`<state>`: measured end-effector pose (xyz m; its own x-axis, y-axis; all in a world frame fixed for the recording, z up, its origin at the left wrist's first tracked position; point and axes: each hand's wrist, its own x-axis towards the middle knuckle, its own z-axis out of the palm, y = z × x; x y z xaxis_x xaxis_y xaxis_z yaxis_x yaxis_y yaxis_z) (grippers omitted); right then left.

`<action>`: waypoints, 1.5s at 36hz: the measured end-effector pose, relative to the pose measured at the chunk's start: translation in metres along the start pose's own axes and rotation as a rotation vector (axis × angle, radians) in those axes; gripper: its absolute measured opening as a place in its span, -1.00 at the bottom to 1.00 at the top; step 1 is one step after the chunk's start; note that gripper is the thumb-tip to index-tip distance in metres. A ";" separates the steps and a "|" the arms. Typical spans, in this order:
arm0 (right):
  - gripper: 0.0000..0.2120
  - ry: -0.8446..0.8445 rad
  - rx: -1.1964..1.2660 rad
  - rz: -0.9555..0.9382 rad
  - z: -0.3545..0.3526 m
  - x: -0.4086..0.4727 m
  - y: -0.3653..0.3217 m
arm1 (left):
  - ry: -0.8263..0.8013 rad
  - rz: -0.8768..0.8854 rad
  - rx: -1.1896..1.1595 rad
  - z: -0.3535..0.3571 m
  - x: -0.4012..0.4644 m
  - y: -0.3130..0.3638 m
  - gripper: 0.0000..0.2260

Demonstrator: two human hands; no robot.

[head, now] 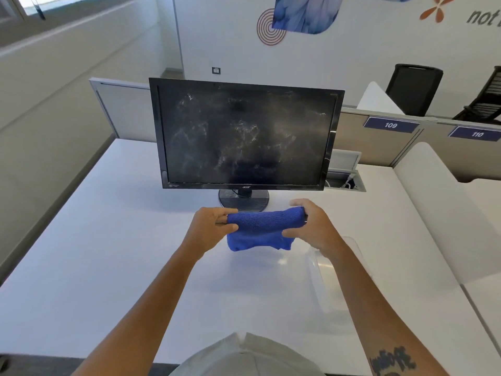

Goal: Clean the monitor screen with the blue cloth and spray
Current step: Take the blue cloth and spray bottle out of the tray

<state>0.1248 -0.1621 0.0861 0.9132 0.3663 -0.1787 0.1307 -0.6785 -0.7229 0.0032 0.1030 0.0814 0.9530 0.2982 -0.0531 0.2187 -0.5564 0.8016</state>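
A black monitor (245,135) stands upright on the white desk (108,253), its dark screen covered in whitish smears and streaks. Just in front of its round base (244,199) I hold the blue cloth (264,229) folded between both hands, above the desk. My left hand (210,226) pinches the cloth's left end. My right hand (311,226) grips its right end from above. The lower part of the cloth hangs loose below my fingers. No spray bottle is in view.
A clear plastic bin (333,272) sits on the desk under my right forearm. An open cable tray (345,181) lies behind the monitor at the right. Low partitions with labels 109 and 110 (390,125) divide the desks. Black chairs (412,88) stand beyond.
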 end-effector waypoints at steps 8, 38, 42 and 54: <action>-0.71 0.016 -0.148 -0.070 0.004 -0.001 -0.010 | 0.056 0.003 0.151 0.000 0.011 0.000 -0.85; -0.79 -0.052 -0.312 0.024 0.098 -0.116 0.129 | -0.305 0.090 0.397 0.106 -0.091 -0.127 -0.87; -0.74 -0.138 -0.341 0.010 0.097 -0.126 0.140 | -0.376 0.137 0.490 0.105 -0.097 -0.133 -0.73; -0.75 0.411 -0.233 -0.043 0.022 -0.117 0.138 | -0.318 0.217 0.397 0.123 -0.080 -0.084 -0.61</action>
<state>0.0277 -0.2844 -0.0070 0.9759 0.1466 0.1615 0.2121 -0.8102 -0.5465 -0.0658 0.0302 -0.0548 0.9878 -0.0707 -0.1385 0.0138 -0.8472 0.5310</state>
